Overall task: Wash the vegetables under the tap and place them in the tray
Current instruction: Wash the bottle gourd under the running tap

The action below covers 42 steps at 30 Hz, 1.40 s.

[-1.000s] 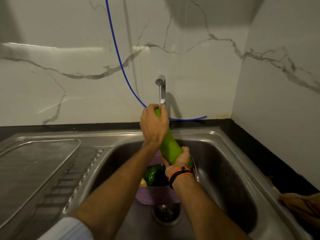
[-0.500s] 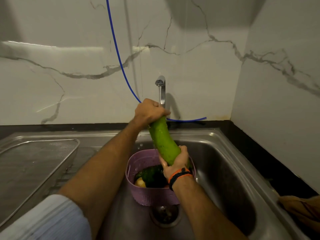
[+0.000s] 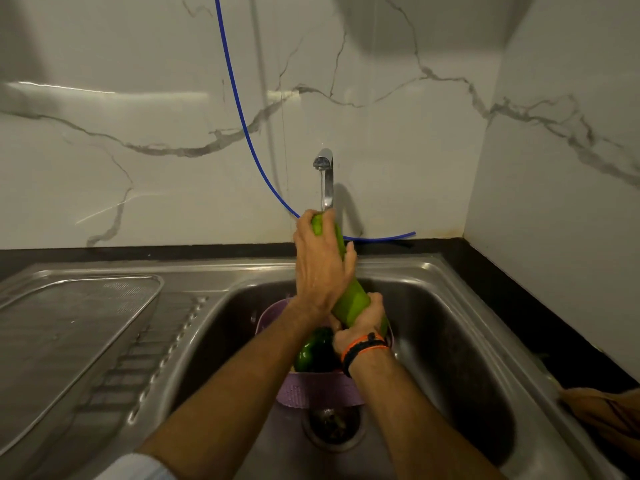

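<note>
A long light-green gourd (image 3: 353, 303) stands tilted over the sink, its top under the running tap (image 3: 325, 168). My left hand (image 3: 320, 265) wraps around its upper and middle part. My right hand (image 3: 363, 323), with an orange and black wristband, grips its lower end. Below them a purple basket (image 3: 311, 393) sits in the sink basin (image 3: 460, 341) and holds a green pepper (image 3: 308, 355) and other vegetables that my arms mostly hide. A steel mesh tray (image 3: 69, 327) lies on the drainboard at the left.
A blue hose (image 3: 242, 133) runs down the marble wall behind the tap. The drain (image 3: 334, 427) is in front of the basket. A brown cloth (image 3: 609, 414) lies on the black counter at the right edge.
My left hand slid from the gourd's top end down to its middle. The gourd stayed tilted under the tap, and my right hand kept its hold on the lower end.
</note>
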{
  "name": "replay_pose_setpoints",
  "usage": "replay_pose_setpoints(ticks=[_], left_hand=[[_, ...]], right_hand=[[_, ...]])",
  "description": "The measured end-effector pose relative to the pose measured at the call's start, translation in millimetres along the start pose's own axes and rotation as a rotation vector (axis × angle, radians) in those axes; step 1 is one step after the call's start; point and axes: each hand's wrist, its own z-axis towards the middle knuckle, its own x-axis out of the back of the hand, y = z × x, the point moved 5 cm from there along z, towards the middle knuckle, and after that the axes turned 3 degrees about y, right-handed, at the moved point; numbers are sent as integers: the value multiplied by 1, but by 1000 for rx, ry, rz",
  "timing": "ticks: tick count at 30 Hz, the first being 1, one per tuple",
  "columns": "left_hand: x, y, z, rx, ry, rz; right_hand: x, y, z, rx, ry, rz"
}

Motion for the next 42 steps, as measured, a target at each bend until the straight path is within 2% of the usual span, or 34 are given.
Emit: replay_pose_setpoints(ticks=[5, 10, 11, 13, 14, 15, 16, 19, 21, 22, 25, 28, 31, 35, 36, 38, 39, 40, 42], left_hand=[[6, 2, 52, 72, -224, 111], [-1, -13, 84, 291, -529, 124], [1, -18, 84, 351, -593, 33], [4, -22, 76, 500, -683, -377], [5, -22, 71, 541, -630, -588], [7, -22, 65, 553, -498, -724], [8, -22, 58, 537, -330, -765], [9, -18, 26, 418, 82, -584], [8, -11, 8, 246, 200, -409], [7, -6, 2, 132, 206, -311], [0, 7, 0, -99, 69, -3], [1, 10, 17, -89, -165, 206], [7, 7, 46, -56, -250, 328], [12, -13, 85, 257, -444, 140], [13, -17, 87, 339, -500, 34], [14, -23, 79, 551, -589, -373], [13, -25, 72, 638, -563, -603], [11, -28, 64, 705, -458, -776], [7, -36, 47, 775, -158, -911]], right_hand=[[-6, 7, 6, -50, -39, 11], [1, 9, 10, -78, 1, -4], [1, 7, 10, -70, 0, -9], [-1, 0, 8, -46, -4, 1], [-1, -3, 7, -32, 4, 15], [-2, -5, 7, -18, 14, 20], [-1, -7, 6, -4, 24, 10], [4, -5, 5, 43, 77, -38], [4, -5, 2, 49, 69, -35], [2, -5, 0, 42, 49, -19], [-1, -5, -2, 20, 12, 9], [-1, 1, 1, -5, -4, 18], [-4, 5, 5, -23, -4, -1], [-3, 6, 2, -66, -9, -15], [-3, 6, 1, -70, -17, -15], [-5, 1, -1, -52, -35, -14], [-6, -1, -2, -43, -30, -12], [-6, -3, -2, -28, -16, -13], [-2, -6, 1, 3, 15, -20]])
